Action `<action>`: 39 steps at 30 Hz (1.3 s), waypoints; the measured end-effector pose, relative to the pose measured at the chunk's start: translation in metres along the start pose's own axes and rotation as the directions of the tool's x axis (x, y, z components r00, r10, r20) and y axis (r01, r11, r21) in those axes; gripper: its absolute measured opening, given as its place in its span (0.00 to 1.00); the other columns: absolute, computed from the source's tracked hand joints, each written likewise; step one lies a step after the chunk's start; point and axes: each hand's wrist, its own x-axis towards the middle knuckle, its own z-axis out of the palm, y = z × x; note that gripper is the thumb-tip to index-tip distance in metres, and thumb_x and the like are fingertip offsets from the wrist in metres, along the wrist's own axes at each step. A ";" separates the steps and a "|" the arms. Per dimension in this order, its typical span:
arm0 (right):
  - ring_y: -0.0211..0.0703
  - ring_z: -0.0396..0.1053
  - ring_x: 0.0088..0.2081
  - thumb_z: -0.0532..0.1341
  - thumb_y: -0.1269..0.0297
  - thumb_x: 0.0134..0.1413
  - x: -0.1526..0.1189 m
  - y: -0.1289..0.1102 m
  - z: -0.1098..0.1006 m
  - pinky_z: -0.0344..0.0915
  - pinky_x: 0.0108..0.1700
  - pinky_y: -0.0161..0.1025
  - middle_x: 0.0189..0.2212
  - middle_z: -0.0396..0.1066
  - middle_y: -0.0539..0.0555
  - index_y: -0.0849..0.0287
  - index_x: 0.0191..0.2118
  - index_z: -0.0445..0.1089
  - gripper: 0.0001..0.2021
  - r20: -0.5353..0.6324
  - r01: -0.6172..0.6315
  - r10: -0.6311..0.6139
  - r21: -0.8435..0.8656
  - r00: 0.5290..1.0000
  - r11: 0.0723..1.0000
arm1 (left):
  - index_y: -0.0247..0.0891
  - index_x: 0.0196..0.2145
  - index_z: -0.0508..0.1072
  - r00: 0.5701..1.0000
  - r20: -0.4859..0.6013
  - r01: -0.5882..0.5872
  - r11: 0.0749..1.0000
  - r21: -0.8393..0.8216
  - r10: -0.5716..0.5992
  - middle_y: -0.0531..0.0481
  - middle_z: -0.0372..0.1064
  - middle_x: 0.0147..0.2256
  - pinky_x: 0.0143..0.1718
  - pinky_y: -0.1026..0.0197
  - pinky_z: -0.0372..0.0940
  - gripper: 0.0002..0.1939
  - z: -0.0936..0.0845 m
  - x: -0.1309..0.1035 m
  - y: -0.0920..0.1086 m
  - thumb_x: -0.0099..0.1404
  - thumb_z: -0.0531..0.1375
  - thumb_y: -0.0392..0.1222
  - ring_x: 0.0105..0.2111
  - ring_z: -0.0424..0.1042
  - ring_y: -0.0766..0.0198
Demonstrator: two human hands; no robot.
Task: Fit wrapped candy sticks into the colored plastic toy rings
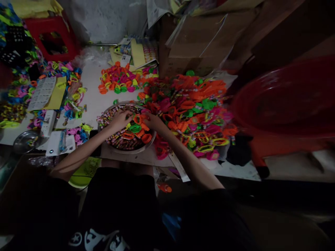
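Observation:
A round metal tray on the table holds many small patterned sticks and several orange, green and yellow plastic pieces. Above its middle is my left hand, fingers bent together near a small green piece; what they pinch is too small to make out. My right hand is over the tray's right side, its fingers closed at an orange plastic piece. Both hands are close together, with the orange piece between them. A large heap of orange, pink and green pieces lies just right of the tray.
A smaller colourful pile lies behind the tray. At the left are a power strip, a small metal bowl, paper sheets and more pieces. A red stool, a cardboard box and a large red basin stand around.

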 end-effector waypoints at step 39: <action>0.49 0.70 0.40 0.59 0.59 0.52 -0.076 -0.121 0.120 0.64 0.42 0.40 0.37 0.72 0.59 0.61 0.42 0.65 0.13 0.005 -0.134 0.134 0.102 0.991 0.986 | 0.40 0.61 0.56 0.831 -0.100 0.508 0.821 -0.261 -0.547 0.41 0.54 0.62 0.62 0.43 0.53 0.24 0.112 -0.370 -0.055 0.69 0.48 0.48 0.62 0.54 0.53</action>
